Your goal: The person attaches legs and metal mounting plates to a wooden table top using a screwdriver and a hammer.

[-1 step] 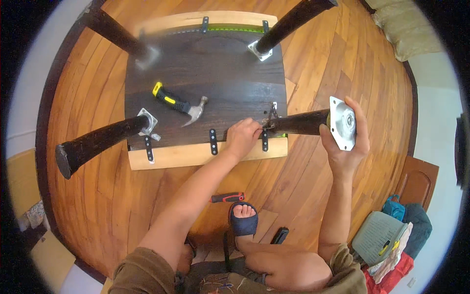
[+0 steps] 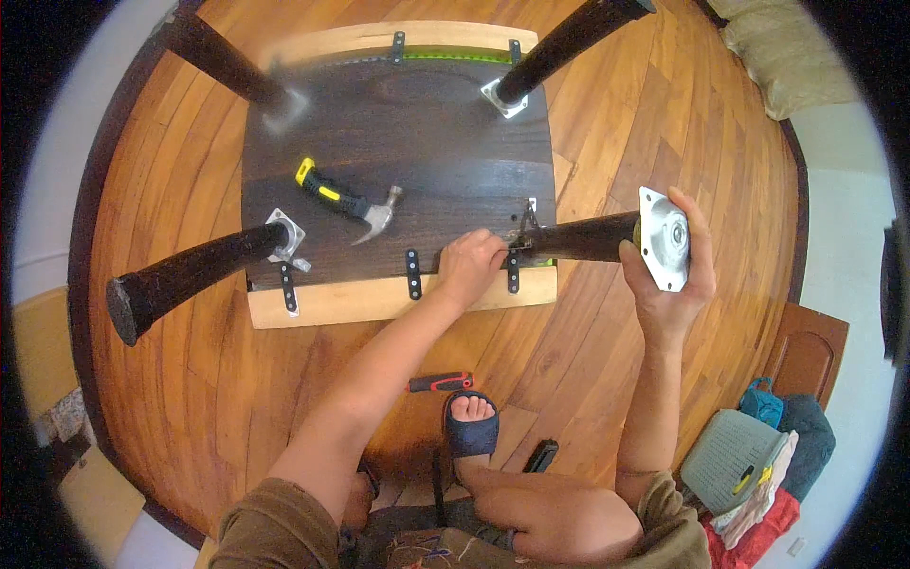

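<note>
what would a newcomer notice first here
Probably the dark panel in the upper middle, with three dark legs rising from its corners. A black-and-yellow hammer lies on it, left of centre. At the right, the right hand holds a shiny metal plate at the end of a fourth leg.

Shirt [image 2: 474,556]: brownish green, with thin squiggly lines on the front, some of them orange
Sleeves [image 2: 280,523]: the same brownish green, short and loose, stopping near the elbows
Hands: left hand [image 2: 471,269] and right hand [image 2: 695,261] both bare
Shorts [image 2: 393,517]: dark grey
Sandal [image 2: 471,437]: dark blue, wide band, toes peeking out
Other foot: mostly hidden
</note>
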{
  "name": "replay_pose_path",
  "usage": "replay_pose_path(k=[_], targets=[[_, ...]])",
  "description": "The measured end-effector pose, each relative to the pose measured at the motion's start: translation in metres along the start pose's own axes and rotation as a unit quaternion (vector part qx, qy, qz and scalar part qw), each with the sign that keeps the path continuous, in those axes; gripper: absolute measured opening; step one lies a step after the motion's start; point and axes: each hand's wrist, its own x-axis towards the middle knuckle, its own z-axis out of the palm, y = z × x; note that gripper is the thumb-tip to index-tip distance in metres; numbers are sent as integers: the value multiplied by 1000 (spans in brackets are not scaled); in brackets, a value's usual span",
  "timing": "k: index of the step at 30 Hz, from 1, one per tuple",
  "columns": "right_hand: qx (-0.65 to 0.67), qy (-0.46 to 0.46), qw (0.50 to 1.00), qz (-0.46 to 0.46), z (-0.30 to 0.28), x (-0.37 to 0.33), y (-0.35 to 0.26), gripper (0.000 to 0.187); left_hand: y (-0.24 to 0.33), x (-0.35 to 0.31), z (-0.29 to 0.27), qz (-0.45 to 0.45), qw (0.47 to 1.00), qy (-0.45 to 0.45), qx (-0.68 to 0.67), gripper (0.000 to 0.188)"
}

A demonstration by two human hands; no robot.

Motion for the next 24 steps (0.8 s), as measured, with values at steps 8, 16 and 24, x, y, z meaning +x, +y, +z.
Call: replay_pose_path(k=[8, 16, 24], targets=[[18, -1, 1000, 4, 1, 0, 0, 59, 0, 1, -3, -6, 1000, -16, 7, 6], [-8, 13, 1000, -3, 3, 1, 2, 62, 0, 1, -3, -12, 1000, -8, -12, 5], [14, 17, 1000, 0, 3, 0, 2, 62, 1, 2, -2, -8, 1000, -12, -14, 5]])
